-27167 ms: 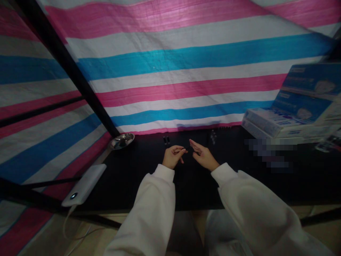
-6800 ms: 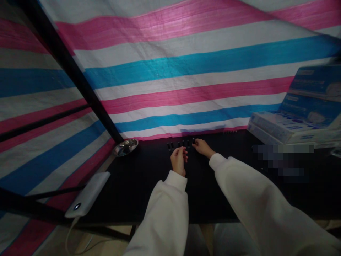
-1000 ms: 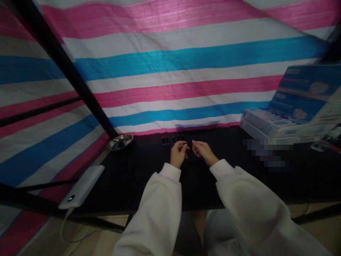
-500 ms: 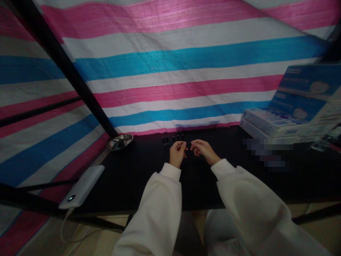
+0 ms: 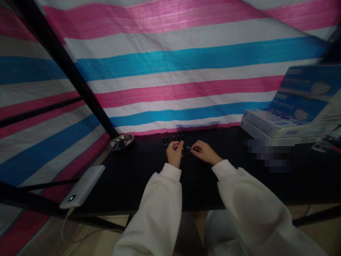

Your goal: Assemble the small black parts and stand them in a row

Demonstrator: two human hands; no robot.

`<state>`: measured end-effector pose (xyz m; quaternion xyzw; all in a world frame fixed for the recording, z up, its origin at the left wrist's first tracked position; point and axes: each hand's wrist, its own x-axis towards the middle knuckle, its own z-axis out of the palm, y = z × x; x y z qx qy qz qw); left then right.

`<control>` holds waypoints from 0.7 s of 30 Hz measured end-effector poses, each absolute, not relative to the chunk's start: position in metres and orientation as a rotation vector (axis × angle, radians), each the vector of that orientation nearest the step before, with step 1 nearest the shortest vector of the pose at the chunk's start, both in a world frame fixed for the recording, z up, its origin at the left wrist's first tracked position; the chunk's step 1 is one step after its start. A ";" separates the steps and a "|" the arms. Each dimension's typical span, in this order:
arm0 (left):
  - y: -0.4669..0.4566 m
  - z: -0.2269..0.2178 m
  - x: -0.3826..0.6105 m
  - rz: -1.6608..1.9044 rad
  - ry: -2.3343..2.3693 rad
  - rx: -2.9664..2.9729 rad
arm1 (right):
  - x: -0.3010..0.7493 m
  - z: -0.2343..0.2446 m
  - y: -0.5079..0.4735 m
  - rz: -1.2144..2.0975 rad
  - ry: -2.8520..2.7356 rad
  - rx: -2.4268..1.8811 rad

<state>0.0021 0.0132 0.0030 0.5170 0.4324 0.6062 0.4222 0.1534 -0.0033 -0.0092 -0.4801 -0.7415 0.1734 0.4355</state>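
My right hand [image 5: 204, 152] pinches a small, thin greyish stick-like piece [image 5: 188, 147] whose tip points left toward the other hand. Just across a narrow gap, my left hand [image 5: 174, 153] is closed, thumb pressed to the fingers; whatever it may hold is too dark and small to make out. Both hands hover over the black table [image 5: 144, 174]. Behind the left hand stand several small dark cylinders [image 5: 179, 138] in a loose row, partly hidden by its fingers.
A shiny metal dish [image 5: 121, 142] lies at the back left. Nearer on that side is a white power bank [image 5: 83, 186] with a cable. White and blue boxes [image 5: 277, 122] are stacked at the right. Several tiny pieces [image 5: 223, 128] line the back edge, below a striped sheet [image 5: 183, 85].
My hands have drawn slightly apart. A dark piece spanned them before; now a greyish stick-like piece shows in my right fingers, tilted, and the left hand has shifted a little left.
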 end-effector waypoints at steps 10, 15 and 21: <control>0.012 0.002 0.003 1.380 1.038 1.349 | 0.146 -0.006 -0.007 0.552 -1.677 -1.184; 0.010 0.002 0.004 1.152 0.984 1.441 | 0.141 -0.004 -0.012 0.664 -1.787 -1.089; 0.012 -0.002 0.004 1.093 0.961 1.433 | 0.143 -0.007 -0.008 0.604 -1.908 -1.117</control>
